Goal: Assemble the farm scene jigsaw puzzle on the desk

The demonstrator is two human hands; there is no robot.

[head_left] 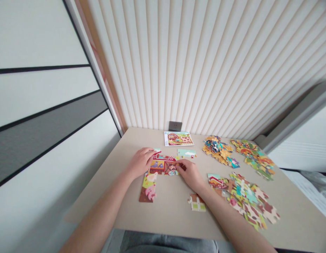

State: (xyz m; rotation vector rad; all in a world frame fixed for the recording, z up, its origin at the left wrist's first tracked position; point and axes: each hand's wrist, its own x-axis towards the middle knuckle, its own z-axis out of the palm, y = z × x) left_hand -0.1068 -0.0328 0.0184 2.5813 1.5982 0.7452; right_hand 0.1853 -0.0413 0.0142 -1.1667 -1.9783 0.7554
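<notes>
1. Jigsaw pieces of printed card are spread across a pale desk [163,218]. A part-joined farm scene [163,165] with a red barn lies near the middle of the desk, between the two hands.
2. Left hand [140,163] rests over the upper left of the farm scene, its fingers curved down onto the barn. It is not clenched, but I cannot tell whether it is pinching a piece or only resting there.
3. Right hand [189,174] lies against the right side of the farm scene, with its fingertips [178,167] on the pieces there. It is relaxed rather than fisted, and any actual grasp is hidden.
4. Pig strip [149,189], a joined section showing a pink pig, lies just below the left hand, reaching toward the person.
5. Sky piece [186,153] lies just beyond the farm scene, and a fence piece [197,202] lies apart, near the right forearm.
6. Loose piles sit to the right: one far pile [217,149], one at the far right [253,156] and a wide near pile [241,198].
7. Picture card [178,138] lies at the far edge of the desk, below a wall socket [175,126].
8. Each piece probably feels light and stiff but thin, so a fingertip pinch at its edges should suit it. Joined sections look likely to part if lifted, so sliding them flat seems safer.
</notes>
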